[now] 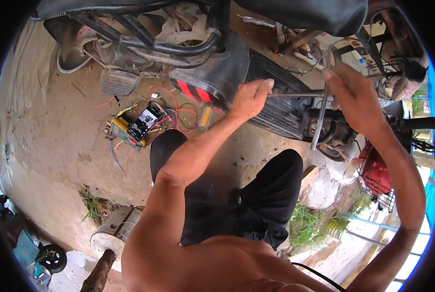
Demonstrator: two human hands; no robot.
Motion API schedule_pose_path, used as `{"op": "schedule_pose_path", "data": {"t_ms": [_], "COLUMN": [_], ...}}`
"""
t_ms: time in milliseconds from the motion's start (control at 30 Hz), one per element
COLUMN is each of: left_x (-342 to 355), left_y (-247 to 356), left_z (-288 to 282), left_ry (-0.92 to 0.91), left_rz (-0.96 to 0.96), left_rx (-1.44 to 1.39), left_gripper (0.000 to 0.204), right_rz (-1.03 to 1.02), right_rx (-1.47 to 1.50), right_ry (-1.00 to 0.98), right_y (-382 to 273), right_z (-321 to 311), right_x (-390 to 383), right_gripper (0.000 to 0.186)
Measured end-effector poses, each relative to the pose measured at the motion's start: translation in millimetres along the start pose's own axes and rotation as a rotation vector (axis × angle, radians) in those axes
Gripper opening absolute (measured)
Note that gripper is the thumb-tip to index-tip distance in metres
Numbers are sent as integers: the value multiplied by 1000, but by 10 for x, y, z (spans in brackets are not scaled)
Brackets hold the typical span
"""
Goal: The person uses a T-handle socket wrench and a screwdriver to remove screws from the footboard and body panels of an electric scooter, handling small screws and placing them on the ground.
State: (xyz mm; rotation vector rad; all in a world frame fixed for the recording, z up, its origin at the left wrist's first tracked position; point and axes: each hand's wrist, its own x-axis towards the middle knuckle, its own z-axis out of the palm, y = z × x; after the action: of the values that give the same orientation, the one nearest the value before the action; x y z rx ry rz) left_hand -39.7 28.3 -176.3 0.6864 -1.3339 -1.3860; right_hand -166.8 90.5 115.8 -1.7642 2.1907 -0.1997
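My left hand (251, 100) is closed round one end of a grey metal T-handle wrench (295, 95). The wrench's shaft runs level to the right and meets a long crossbar (319, 121) that slants downward. At that junction my right hand (356, 97) grips the upper part of the crossbar, thumb against it. Behind and below the tool lies the black ribbed footboard (276, 114) of a scooter. Next to my left hand is the scooter's dark grey body panel (203, 73) with red stripes. What the wrench's left end touches is hidden by my left hand.
A phone (146, 119) rests on a yellow-green multimeter (122, 127) among loose coloured wires on the dirt floor. A black frame (164, 46) crosses the top. A pale cylindrical stool (115, 228) stands lower left, and a red basket (377, 168) is at right.
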Motion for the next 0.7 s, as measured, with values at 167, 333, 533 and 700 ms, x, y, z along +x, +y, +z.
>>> {"op": "schedule_pose_path", "data": {"t_ms": [167, 333, 533, 700], "left_x": [38, 17, 1, 22], "left_y": [10, -22, -27, -10], "left_z": [-24, -1, -11, -20], "left_ry": [18, -24, -21, -16], "left_rz": [-56, -39, -57, -53], "left_rx": [-11, 2, 38, 54], "left_gripper": [48, 49, 51, 51], "right_rz": [-938, -942, 116, -522], "right_rx": [-770, -729, 1, -318], "right_ry": [182, 88, -165, 252], "right_y": [-65, -68, -196, -16], "right_z": [-213, -95, 18, -47], "right_x": [-108, -57, -22, -50], "right_gripper": [53, 33, 61, 37]}}
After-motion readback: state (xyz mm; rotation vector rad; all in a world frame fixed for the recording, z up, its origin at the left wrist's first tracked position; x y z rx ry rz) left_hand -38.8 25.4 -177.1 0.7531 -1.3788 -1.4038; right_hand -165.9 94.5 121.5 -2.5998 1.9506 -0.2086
